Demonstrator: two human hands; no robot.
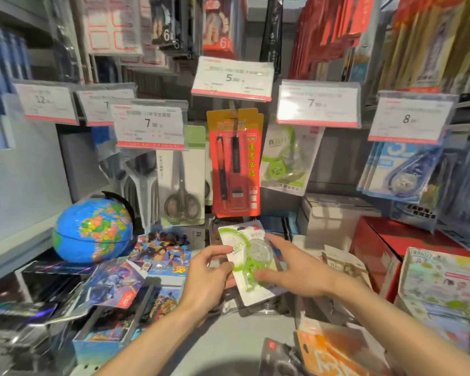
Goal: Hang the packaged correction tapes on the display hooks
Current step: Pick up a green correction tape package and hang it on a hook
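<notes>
While the far left is mostly blurry shelving, you can make out a blue globe [92, 230] sitting on the lower shelf, with a messy pile of cartoon card packs [158, 253] spread just to its right. Above those hangs a pack of scissors [181, 185] under a 7.90 price tag [149, 126]. Moving to the middle, an orange pen pack [235, 164] hangs on a hook below the 5.00 tag [232, 78]. Right under it, the left hand [209, 278] is pinching the left edge of a green correction tape pack [251, 260], held low over the shelf, tilted, not on any hook yet. The right hand [293, 272] is on the pack's right side, fingers laid over the clear blister and thumb tucked at the lower edge, so it's gripping too. Up and right, another green correction tape [282, 161] already hangs under a 7-something tag [318, 104], and blue tape packs [402, 172] hang further right, above a red box [377, 248].
</notes>
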